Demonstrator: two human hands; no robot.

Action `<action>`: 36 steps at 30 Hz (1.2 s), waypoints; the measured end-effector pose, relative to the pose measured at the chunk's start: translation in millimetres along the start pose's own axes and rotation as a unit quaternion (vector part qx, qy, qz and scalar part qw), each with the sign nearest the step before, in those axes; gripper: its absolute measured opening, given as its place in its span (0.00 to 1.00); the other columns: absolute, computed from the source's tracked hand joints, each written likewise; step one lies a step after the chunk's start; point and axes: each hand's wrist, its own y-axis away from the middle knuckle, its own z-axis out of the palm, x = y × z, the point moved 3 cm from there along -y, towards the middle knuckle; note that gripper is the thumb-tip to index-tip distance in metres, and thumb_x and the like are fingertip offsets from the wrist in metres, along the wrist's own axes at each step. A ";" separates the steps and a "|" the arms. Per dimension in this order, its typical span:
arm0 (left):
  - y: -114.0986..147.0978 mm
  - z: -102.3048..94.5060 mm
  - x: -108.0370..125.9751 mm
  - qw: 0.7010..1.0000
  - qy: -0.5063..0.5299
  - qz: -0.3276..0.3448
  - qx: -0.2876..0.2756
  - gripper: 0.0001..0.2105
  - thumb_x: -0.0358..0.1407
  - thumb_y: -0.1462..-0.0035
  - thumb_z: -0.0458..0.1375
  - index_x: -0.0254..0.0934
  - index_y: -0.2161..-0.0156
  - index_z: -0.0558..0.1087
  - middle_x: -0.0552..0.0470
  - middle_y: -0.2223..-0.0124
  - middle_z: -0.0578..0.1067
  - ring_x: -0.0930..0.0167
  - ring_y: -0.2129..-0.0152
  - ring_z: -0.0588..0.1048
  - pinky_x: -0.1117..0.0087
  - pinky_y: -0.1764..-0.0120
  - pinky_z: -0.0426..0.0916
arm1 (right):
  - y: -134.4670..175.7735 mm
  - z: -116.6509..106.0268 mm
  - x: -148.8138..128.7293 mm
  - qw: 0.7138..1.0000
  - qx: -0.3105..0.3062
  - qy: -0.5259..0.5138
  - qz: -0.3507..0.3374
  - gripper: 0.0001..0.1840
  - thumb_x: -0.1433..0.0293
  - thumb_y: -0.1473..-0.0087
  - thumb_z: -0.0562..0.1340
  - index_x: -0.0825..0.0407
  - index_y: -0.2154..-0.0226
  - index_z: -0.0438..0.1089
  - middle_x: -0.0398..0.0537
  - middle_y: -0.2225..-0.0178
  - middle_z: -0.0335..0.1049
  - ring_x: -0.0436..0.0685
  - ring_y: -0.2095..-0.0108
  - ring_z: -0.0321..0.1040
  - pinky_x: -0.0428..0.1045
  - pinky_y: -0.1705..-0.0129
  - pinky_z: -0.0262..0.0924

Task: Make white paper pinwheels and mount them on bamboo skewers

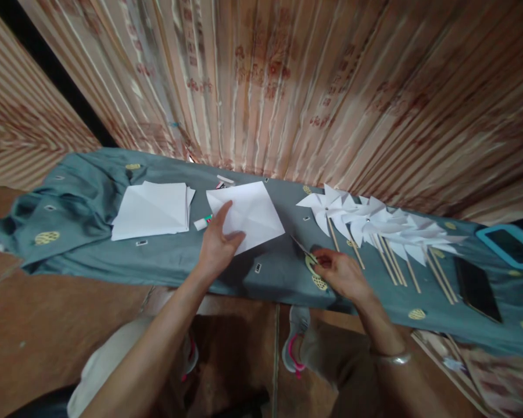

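The bench [169, 261] is covered by a soft grey-green cloth printed with yellow oval motifs and small dark labels; the cloth gathers into loose folds at the left end. A thin white paper sheet [261, 215], square with faint crease lines, lies near the middle of the bench, its right corner pointing toward the right hand [340, 273].

The left hand [218, 244] rests on the sheet's left part, thumb and forefinger spread apart, flat against the paper and not closed around it. The right hand is closed on slim metal scissors [303, 249]; the blades point at the sheet's right corner, tips just beside it, and the fingers largely hide the handles.

Left of the sheet stands a stack of white paper [152, 210], smooth-faced, its edges slightly out of line. Between stack and sheet lies a small white-and-green item [203, 222], too blurred to identify.

Right of the scissors, folded paper pinwheels [370, 219] overlap in a row, with pointed, curved vanes and slender pale sticks [389, 261]. Beyond them lie a flat, dark, glossy phone [478, 289] and a blue-framed device [511, 246] with rounded corners. Behind the bench hangs a pleated, pinkish-tan curtain [265, 87] with reddish printing.
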 end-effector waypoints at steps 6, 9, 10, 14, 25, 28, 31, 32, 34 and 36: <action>-3.4 -10.9 -11.0 1.000 -0.016 -0.020 -0.002 0.34 0.32 0.52 0.63 0.36 0.39 0.62 0.42 0.43 0.70 0.59 0.48 0.70 0.55 0.44 0.65 | -11.7 14.5 18.8 0.948 -0.037 -0.310 0.068 0.30 0.64 0.62 0.67 0.52 0.52 0.70 0.47 0.69 0.76 0.56 0.69 0.73 0.50 0.65 0.65; -5.8 -15.7 -11.4 0.999 -0.029 -0.020 -0.005 0.34 0.32 0.53 0.64 0.36 0.39 0.62 0.42 0.43 0.70 0.59 0.48 0.71 0.54 0.44 0.65 | -10.2 21.6 7.4 0.893 -0.104 -0.432 0.069 0.32 0.61 0.66 0.72 0.52 0.56 0.71 0.49 0.67 0.77 0.57 0.66 0.74 0.51 0.62 0.66; -6.6 -17.1 -12.5 0.999 -0.028 -0.021 -0.006 0.34 0.32 0.53 0.64 0.36 0.39 0.62 0.42 0.43 0.70 0.58 0.48 0.71 0.54 0.44 0.65 | -8.0 23.2 1.9 0.877 -0.119 -0.461 0.066 0.32 0.60 0.67 0.73 0.52 0.56 0.72 0.49 0.66 0.77 0.57 0.65 0.74 0.51 0.61 0.65; -10.7 -24.6 -16.9 0.999 -0.019 -0.030 0.006 0.33 0.33 0.52 0.63 0.35 0.39 0.62 0.42 0.43 0.70 0.59 0.47 0.70 0.55 0.43 0.64 | 3.9 28.3 -18.4 0.843 -0.160 -0.512 0.050 0.35 0.56 0.65 0.74 0.52 0.53 0.71 0.51 0.64 0.77 0.53 0.66 0.70 0.46 0.66 0.62; -7.5 -34.1 -6.4 0.994 0.032 -0.071 -0.074 0.35 0.32 0.55 0.65 0.34 0.40 0.63 0.45 0.46 0.73 0.62 0.53 0.74 0.61 0.48 0.69 | 15.7 31.9 -36.3 0.816 -0.277 -0.506 -0.024 0.35 0.54 0.64 0.74 0.54 0.53 0.74 0.51 0.65 0.75 0.50 0.69 0.67 0.46 0.68 0.62; -5.0 -33.3 -5.0 0.992 0.029 -0.072 -0.095 0.35 0.32 0.56 0.65 0.34 0.40 0.64 0.46 0.47 0.74 0.63 0.55 0.75 0.62 0.49 0.69 | 15.9 28.1 -36.5 0.820 -0.293 -0.490 -0.030 0.35 0.55 0.62 0.74 0.55 0.53 0.73 0.50 0.65 0.75 0.51 0.68 0.68 0.47 0.64 0.64; -3.2 -31.7 -2.8 0.992 0.024 -0.067 -0.107 0.36 0.31 0.57 0.65 0.33 0.40 0.64 0.45 0.45 0.73 0.63 0.53 0.73 0.62 0.47 0.68 | 15.3 26.6 -35.3 0.822 -0.307 -0.478 -0.030 0.34 0.58 0.60 0.73 0.57 0.52 0.72 0.51 0.66 0.75 0.52 0.67 0.70 0.48 0.61 0.65; -2.8 -31.2 -2.2 0.992 0.021 -0.065 -0.110 0.36 0.31 0.58 0.65 0.33 0.40 0.64 0.45 0.45 0.73 0.63 0.52 0.73 0.62 0.46 0.67 | 15.0 26.4 -35.0 0.823 -0.308 -0.476 -0.031 0.34 0.59 0.59 0.73 0.58 0.51 0.72 0.51 0.66 0.75 0.52 0.67 0.70 0.49 0.61 0.65; -2.3 -30.4 -1.7 0.991 0.015 -0.063 -0.114 0.36 0.30 0.58 0.65 0.33 0.40 0.64 0.45 0.45 0.73 0.62 0.51 0.73 0.62 0.46 0.67 | 14.5 26.6 -35.1 0.823 -0.312 -0.474 -0.032 0.34 0.59 0.59 0.73 0.59 0.51 0.71 0.51 0.67 0.75 0.52 0.67 0.70 0.49 0.61 0.66; -2.0 -29.9 -2.3 0.991 0.015 -0.062 -0.115 0.36 0.30 0.58 0.65 0.33 0.40 0.64 0.45 0.45 0.73 0.62 0.51 0.73 0.63 0.46 0.68 | 14.5 27.0 -36.1 0.821 -0.318 -0.473 -0.031 0.34 0.59 0.60 0.73 0.59 0.52 0.71 0.51 0.68 0.75 0.53 0.68 0.70 0.49 0.61 0.66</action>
